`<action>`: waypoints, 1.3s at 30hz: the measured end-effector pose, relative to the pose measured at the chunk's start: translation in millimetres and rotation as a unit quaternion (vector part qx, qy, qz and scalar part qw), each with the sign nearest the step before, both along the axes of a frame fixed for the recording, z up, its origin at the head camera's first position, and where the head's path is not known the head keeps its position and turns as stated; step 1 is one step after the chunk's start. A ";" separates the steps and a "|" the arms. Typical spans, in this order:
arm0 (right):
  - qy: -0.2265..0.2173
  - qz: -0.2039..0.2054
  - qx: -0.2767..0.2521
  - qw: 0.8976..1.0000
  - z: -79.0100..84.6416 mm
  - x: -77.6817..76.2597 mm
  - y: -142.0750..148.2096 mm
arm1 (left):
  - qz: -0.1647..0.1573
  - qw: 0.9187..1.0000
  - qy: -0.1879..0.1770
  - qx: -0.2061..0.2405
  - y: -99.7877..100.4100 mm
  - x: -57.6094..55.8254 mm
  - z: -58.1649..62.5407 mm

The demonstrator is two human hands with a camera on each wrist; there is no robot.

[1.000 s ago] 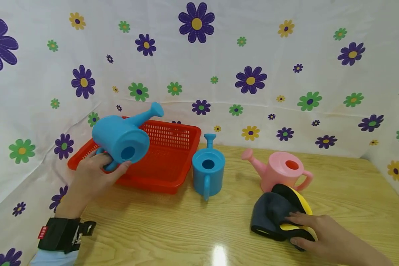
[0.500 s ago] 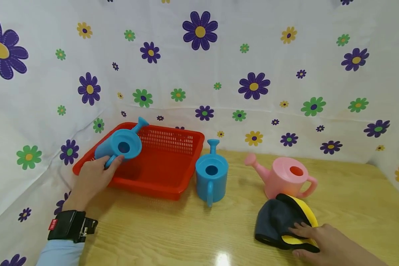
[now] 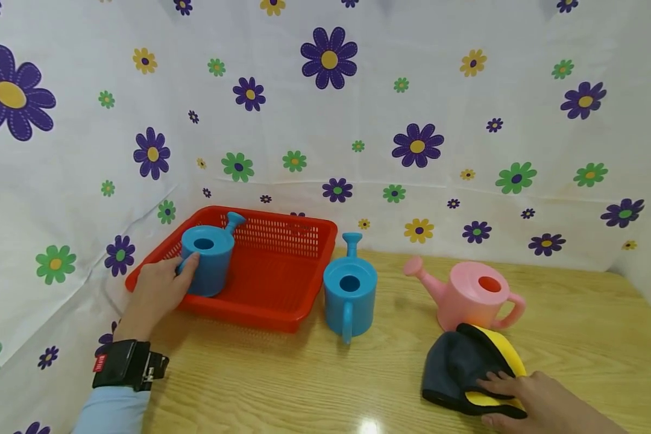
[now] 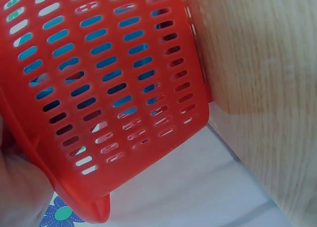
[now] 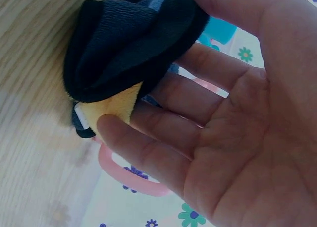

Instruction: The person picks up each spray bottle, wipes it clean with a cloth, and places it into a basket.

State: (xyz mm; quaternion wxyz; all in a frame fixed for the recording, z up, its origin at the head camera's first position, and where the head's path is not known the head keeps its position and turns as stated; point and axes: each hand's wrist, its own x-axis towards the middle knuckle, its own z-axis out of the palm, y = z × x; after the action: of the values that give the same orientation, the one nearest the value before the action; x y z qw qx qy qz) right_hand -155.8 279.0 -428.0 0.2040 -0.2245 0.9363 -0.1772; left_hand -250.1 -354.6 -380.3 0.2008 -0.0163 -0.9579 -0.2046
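Note:
In the head view, a blue watering can (image 3: 208, 265) stands upright inside the red basket (image 3: 271, 322), at its left side. My left hand (image 3: 160, 286) grips that can by its handle; most of the handle is hidden by the fingers. Through the slots in the left wrist view, blue shows behind the basket wall (image 4: 99, 113). On the right, my right hand (image 3: 537, 398) holds a fold of a dark grey and yellow cloth (image 3: 456, 374) between thumb and spread fingers. The cloth lies bunched on the table, just in front of a pink watering can (image 3: 473, 295).
A second blue watering can (image 3: 349, 296) stands beside the basket's right wall, handle toward me. The wooden table (image 3: 282, 386) ends at a white curtain (image 3: 282, 54) with a flower print, behind and at the left. The pink can's spout points left.
My left hand has lowered the tilted blue watering can into the basket and turned it upright. My right hand stays at the cloth. The head view has shifted slightly.

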 end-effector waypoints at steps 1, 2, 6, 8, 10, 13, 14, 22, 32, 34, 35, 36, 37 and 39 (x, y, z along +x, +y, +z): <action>0.005 0.005 0.003 1.000 6.2 2.3 -4.3 | 0.007 1.000 -0.004 0.001 0.9 0.5 -0.5; 0.009 0.010 0.003 1.000 12.0 4.4 -8.3 | 0.014 1.000 -0.008 0.004 2.0 1.0 -0.9; 0.018 0.006 0.025 1.000 26.7 8.9 -21.6 | 0.042 0.999 -0.022 0.016 6.0 1.9 -1.0; 0.023 0.005 0.033 0.999 28.9 9.1 -25.0 | 0.050 0.998 -0.026 0.016 7.1 2.2 -0.5; 0.029 0.010 0.036 0.999 28.8 8.7 -26.3 | 0.051 0.998 -0.028 0.014 7.4 2.0 0.2; 0.036 0.016 0.034 0.999 27.0 7.9 -26.2 | 0.052 0.998 -0.028 0.013 7.2 1.8 1.3; 0.038 0.017 0.034 0.999 26.9 7.8 -26.3 | 0.052 0.998 -0.027 0.016 7.1 1.8 1.6; 0.047 0.030 0.031 0.998 28.2 8.1 -23.9 | 0.058 0.997 -0.033 0.035 6.4 0.9 2.5; 0.058 -0.029 -0.005 0.998 33.5 10.8 -20.2 | 0.063 0.992 -0.107 0.023 8.8 -0.5 9.1; 0.132 -0.026 -0.033 0.990 39.1 15.6 -15.8 | 0.065 0.992 -0.108 0.011 8.4 1.1 12.6; 0.185 -0.026 -0.046 0.981 42.2 18.7 -13.1 | 0.067 0.992 -0.103 0.005 8.9 2.8 14.7; 0.240 -0.037 -0.055 0.969 46.7 22.2 -10.9 | 0.070 0.993 -0.095 -0.001 10.4 5.1 17.2; 0.297 -0.054 -0.065 0.951 50.9 25.9 -8.7 | 0.077 0.994 -0.079 -0.006 13.3 8.5 19.8; 0.405 -0.093 -0.104 0.904 60.0 32.8 -2.5 | 0.096 0.994 -0.040 -0.020 24.6 18.3 26.8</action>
State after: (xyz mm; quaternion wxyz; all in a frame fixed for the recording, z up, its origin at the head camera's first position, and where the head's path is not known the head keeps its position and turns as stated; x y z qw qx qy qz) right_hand -123.0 276.5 -367.9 -0.2345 -0.2093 0.9309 -0.1859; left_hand -231.8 -330.0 -353.5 0.1808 0.0796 -0.9662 -0.1657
